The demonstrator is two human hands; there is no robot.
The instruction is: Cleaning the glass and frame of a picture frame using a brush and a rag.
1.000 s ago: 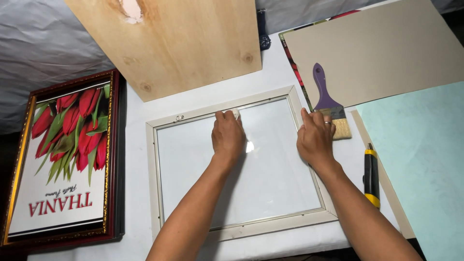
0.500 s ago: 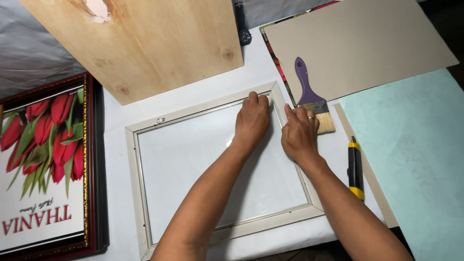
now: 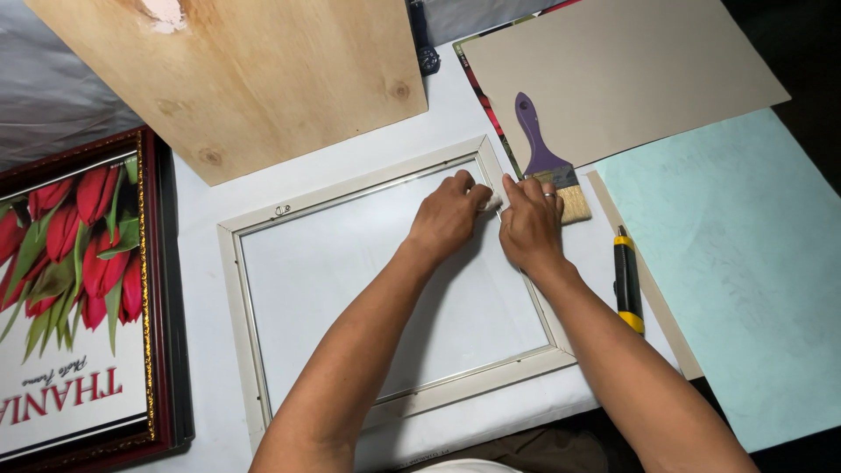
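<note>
My left hand [image 3: 448, 221] hides most of the white wad [image 3: 493, 202] it pinches. Picture edges crop the tulip picture [image 3: 74, 298] and plywood [image 3: 236, 70].

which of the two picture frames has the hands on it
The pale cream frame holding bare glass in the middle: the left hand and right hand rest at its right edge. The dark red, gold-trimmed frame with the tulip print lies untouched at left.

Framing workshop: frame [image 3: 236, 289], plywood board [image 3: 263, 79], paintbrush [image 3: 547, 162], utility knife [image 3: 625, 280].
</note>
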